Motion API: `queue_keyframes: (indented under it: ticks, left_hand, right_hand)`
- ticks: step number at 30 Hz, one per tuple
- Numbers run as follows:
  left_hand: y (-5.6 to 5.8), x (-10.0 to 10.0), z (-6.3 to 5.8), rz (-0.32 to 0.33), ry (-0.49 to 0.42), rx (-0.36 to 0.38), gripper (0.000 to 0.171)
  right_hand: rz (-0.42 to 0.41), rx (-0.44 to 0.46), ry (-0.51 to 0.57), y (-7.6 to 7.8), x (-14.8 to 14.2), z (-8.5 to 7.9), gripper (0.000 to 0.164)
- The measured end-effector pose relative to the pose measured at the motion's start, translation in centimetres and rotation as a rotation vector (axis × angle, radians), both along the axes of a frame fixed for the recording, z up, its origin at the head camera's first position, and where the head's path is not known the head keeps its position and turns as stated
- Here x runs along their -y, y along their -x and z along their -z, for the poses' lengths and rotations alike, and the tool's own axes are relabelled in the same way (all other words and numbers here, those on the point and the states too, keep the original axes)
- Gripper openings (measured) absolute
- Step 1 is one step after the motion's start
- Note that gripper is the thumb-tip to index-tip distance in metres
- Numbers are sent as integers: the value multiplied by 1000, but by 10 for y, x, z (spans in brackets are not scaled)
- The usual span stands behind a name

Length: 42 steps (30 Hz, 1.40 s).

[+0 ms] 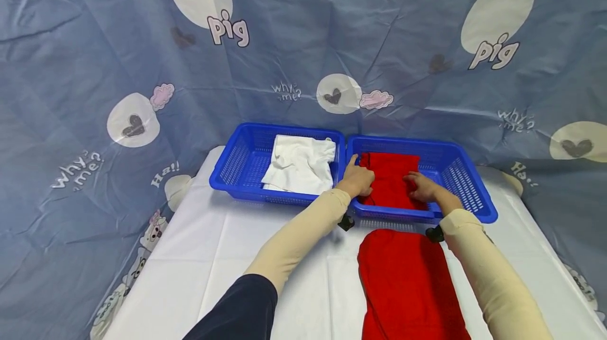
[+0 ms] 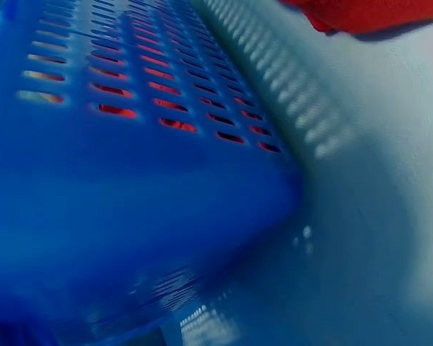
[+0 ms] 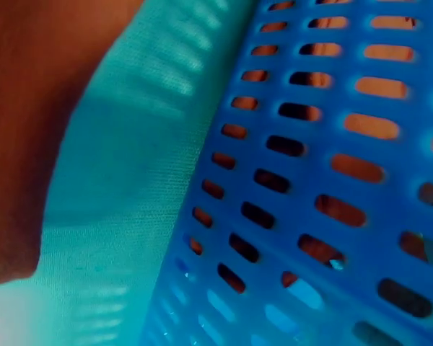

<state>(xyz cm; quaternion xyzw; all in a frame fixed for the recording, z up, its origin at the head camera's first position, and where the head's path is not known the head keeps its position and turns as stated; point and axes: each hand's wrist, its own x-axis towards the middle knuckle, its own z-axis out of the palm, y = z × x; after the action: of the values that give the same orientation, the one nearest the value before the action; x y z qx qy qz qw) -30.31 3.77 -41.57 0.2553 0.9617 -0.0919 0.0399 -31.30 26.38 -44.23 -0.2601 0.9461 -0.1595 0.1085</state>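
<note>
A folded red cloth (image 1: 391, 182), likely a garment, lies in the right blue basket (image 1: 455, 213). At its left side, my left hand (image 1: 358, 177) reaches over the basket's inner wall and touches the cloth, one digit pointing up and away from the others. My right hand (image 1: 423, 188) rests its loosely bent fingers on the cloth's right part. Both wrist views look at the basket's slotted outer wall, so they hide the fingertips. Red shows through the slots (image 2: 115, 111) in the left wrist view. The right wrist view shows the slotted wall (image 3: 274, 180) up close.
A second blue basket (image 1: 237, 171) stands directly left, with folded white cloth (image 1: 301, 163) in it. Another red cloth (image 1: 408, 287) lies flat on the white table (image 1: 227, 271) in front of the right basket. A blue printed curtain (image 1: 294, 50) hangs behind the baskets.
</note>
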Motion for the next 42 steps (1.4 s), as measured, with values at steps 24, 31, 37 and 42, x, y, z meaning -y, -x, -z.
queue_keyframes:
  ticks: [24, 31, 37, 42]
  left_hand:
    - [-56, 17, -19, 9, -362, -71, 30]
    - [-99, 13, -19, 11, -363, -99, 33]
    - [-127, 13, -13, 73, -344, -141, 42]
    - [-148, 19, 0, 107, -328, -218, 56]
  right_hand:
    - [10, 3, 174, -79, 8, -46, 43]
    - [57, -9, 195, -116, 7, -43, 46]
    - [45, -157, 183, -139, 3, -42, 43]
    - [34, -273, 225, -158, -2, -42, 36]
